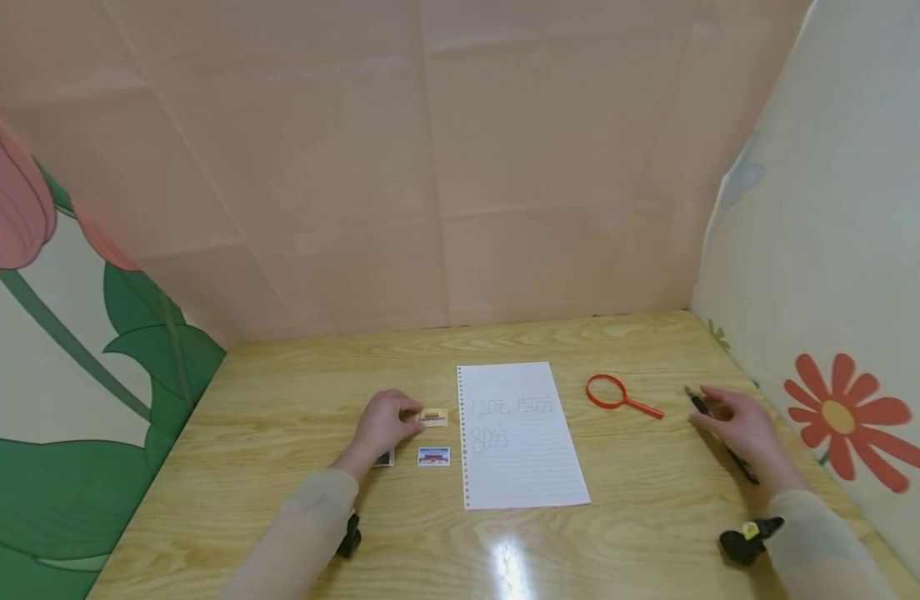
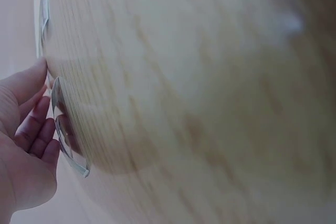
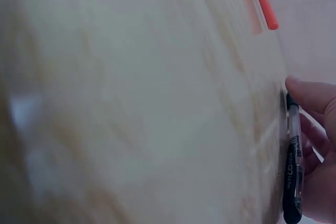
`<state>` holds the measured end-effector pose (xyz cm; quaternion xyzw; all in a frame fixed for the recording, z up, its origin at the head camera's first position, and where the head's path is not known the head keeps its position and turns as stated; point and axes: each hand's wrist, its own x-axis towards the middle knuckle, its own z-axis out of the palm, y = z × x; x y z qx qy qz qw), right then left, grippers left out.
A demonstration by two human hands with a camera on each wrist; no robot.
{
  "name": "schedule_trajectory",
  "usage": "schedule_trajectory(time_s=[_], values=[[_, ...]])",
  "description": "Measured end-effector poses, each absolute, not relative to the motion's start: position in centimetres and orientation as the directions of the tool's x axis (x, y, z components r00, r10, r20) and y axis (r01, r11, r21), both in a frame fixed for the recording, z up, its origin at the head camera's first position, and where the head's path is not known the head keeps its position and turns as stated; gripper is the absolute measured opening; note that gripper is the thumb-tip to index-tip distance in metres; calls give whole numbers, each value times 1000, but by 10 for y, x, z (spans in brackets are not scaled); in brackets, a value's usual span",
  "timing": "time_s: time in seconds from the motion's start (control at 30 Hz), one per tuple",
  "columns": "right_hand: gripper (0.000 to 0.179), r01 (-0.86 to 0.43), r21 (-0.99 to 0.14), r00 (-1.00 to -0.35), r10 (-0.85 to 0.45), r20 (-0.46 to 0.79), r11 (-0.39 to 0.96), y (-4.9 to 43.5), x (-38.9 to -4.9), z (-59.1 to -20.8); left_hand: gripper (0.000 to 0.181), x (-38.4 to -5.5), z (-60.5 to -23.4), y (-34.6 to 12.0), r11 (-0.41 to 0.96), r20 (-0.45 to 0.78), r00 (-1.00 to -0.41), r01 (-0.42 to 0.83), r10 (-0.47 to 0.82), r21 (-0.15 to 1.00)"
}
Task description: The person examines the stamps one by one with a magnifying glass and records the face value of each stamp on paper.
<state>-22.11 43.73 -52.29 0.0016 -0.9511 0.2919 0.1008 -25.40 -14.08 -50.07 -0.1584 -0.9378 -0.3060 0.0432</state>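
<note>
A small yellowish postage stamp (image 1: 433,417) lies just left of the lined paper (image 1: 516,467). My left hand (image 1: 385,421) pinches its left end between thumb and forefinger. Below it lies a stamp with a red building under a blue sky (image 1: 433,457). A darker stamp (image 1: 387,458) is partly hidden under the left wrist; in the left wrist view a stamp (image 2: 68,129) shows beside the curled fingers. At the right, my right hand (image 1: 741,425) holds a black pen (image 1: 743,467) between thumb and fingers. The pen (image 3: 292,171) lies slanted, close along the tabletop.
A red-framed magnifying glass (image 1: 643,408) lies between the paper and the right hand. Handwritten numbers and characters stand on the paper's upper half. The wood-grain table (image 1: 295,392) meets a pink backdrop (image 1: 445,208) behind and a flower-printed panel (image 1: 835,250) at right.
</note>
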Motion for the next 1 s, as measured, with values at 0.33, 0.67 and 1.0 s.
schedule_trajectory(time_s=[0.33,0.67,1.0], values=[[59,-22,-546,-981,87,173,837,438,-217,-524,27,-255,-502,-141,764,173,-947,321,272,560],[46,6,-549,-971,135,196,836,434,-215,-525,27,-255,-502,-141,769,164,-949,315,269,556],[39,20,-588,-958,183,219,809,429,-212,-522,27,-255,-502,-141,771,164,-950,311,266,556]])
